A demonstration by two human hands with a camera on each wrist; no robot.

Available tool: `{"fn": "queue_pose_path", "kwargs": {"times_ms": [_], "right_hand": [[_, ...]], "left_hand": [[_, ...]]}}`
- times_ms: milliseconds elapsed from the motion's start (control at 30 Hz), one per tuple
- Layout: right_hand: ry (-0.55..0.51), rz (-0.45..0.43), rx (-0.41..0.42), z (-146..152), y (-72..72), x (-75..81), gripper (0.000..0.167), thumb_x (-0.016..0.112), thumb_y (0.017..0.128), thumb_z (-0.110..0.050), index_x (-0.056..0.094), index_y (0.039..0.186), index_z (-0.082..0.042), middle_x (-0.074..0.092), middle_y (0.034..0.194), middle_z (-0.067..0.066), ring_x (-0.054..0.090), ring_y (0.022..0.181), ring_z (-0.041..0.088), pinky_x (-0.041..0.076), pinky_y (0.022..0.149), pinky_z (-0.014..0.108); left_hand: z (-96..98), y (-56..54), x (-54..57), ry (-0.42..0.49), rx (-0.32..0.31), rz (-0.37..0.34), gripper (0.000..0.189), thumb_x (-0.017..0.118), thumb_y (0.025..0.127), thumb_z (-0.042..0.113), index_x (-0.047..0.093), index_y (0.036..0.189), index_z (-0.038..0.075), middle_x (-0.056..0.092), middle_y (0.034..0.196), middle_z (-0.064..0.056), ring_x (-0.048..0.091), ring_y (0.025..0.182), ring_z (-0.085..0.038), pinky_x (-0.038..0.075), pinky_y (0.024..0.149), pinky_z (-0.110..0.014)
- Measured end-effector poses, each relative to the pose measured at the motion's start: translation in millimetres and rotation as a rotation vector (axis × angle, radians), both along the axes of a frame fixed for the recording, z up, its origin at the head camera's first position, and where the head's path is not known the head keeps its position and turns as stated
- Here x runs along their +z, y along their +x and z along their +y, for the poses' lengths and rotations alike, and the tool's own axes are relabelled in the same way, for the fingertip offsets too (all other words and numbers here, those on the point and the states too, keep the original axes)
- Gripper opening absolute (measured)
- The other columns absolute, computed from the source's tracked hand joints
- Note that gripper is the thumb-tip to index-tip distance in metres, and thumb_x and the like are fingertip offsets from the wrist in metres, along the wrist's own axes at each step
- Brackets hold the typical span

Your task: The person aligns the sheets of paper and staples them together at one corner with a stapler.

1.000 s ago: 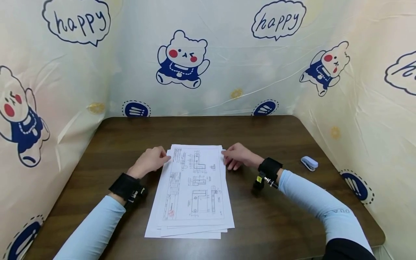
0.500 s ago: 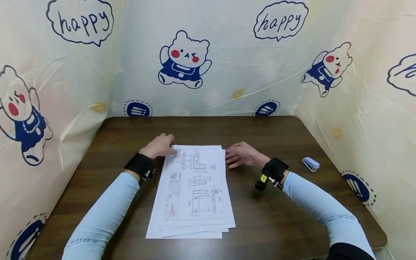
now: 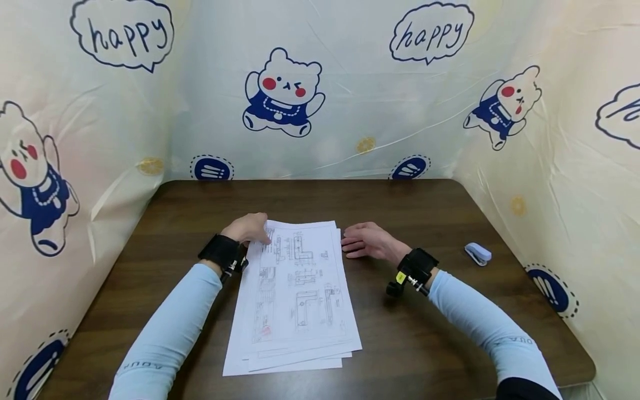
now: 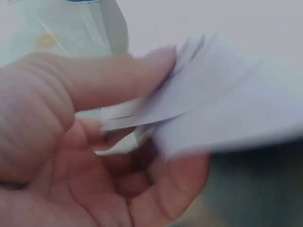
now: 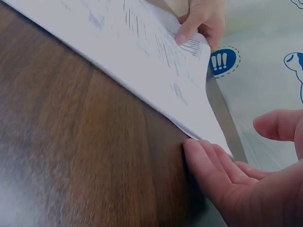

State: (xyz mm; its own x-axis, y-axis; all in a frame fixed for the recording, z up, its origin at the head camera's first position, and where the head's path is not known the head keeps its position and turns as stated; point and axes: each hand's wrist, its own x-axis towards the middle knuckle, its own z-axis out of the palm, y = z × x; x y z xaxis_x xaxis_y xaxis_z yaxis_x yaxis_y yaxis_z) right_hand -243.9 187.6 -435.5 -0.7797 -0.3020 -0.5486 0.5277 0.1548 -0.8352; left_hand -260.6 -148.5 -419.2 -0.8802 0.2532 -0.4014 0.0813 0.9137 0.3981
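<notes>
A stack of printed sheets [image 3: 300, 308] with technical drawings lies on the table in front of me. At its far left corner my left hand [image 3: 248, 228] pinches the sheets, thumb on top and fingers curled beneath. The left wrist view shows several separate paper edges [image 4: 189, 109] fanned in that grip. Beside the right edge, near the far right corner, is my right hand [image 3: 372, 241]. Its fingers are extended with the fingertips [image 5: 191, 144] at the paper's edge, while the thumb [image 5: 272, 125] stands apart. The sheets' near edges are uneven.
A light purple stapler [image 3: 478, 253] lies on the right part of the brown wooden table [image 3: 425, 344]. Patterned curtains [image 3: 350, 100] hang behind the table and along both sides.
My left hand has moved from the stack's left edge to its far left corner and now grips it, lifting it slightly. The right hand's fingers have straightened beside the right edge.
</notes>
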Motion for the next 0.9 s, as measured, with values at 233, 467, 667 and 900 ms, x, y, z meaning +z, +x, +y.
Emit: {"fn": "queue_pose_path", "kwargs": {"times_ms": [233, 467, 667, 900], "right_hand": [[-0.051, -0.013, -0.029, -10, -3.8, -2.2, 0.054, 0.062, 0.096, -0.014, 0.038, 0.144, -0.005, 0.061, 0.127, 0.018, 0.065, 0.108, 0.029, 0.057, 0.087, 0.039], [-0.094, 0.144, 0.023, -17, -13.5, 14.3, 0.037, 0.066, 0.095, -0.02, 0.059, 0.127, -0.005, 0.071, 0.102, 0.006, 0.061, 0.08, 0.016, 0.043, 0.069, 0.028], [-0.252, 0.587, 0.042, -24, -12.2, 73.5, 0.031, 0.061, 0.097, -0.017, 0.062, 0.125, -0.004, 0.071, 0.112, 0.006, 0.068, 0.095, 0.019, 0.052, 0.08, 0.03], [-0.253, 1.05, -0.067, -33, -0.4, 120.5, 0.03, 0.057, 0.099, -0.016, 0.06, 0.126, -0.003, 0.072, 0.104, 0.003, 0.071, 0.084, 0.018, 0.058, 0.069, 0.031]], "left_hand": [[-12.0, 11.2, 2.8, 0.353, 0.101, 0.125, 0.056, 0.065, 0.093, 0.012, 0.037, 0.142, 0.01, 0.056, 0.125, -0.017, 0.061, 0.097, -0.031, 0.051, 0.08, -0.039], [-11.1, 25.6, 55.7, 0.622, 0.059, 0.413, 0.049, 0.059, 0.098, 0.013, 0.041, 0.143, 0.018, 0.056, 0.12, -0.011, 0.059, 0.093, -0.026, 0.048, 0.077, -0.035], [-12.7, 40.7, 114.5, 0.976, 0.145, 0.549, 0.075, 0.065, 0.094, 0.013, 0.021, 0.154, 0.026, 0.057, 0.126, -0.014, 0.065, 0.092, -0.019, 0.054, 0.075, -0.027], [-9.8, 58.3, 133.6, 1.194, 0.177, 0.474, 0.039, 0.059, 0.098, 0.029, 0.059, 0.129, 0.006, 0.07, 0.106, -0.003, 0.071, 0.085, -0.016, 0.058, 0.072, -0.026]]}}
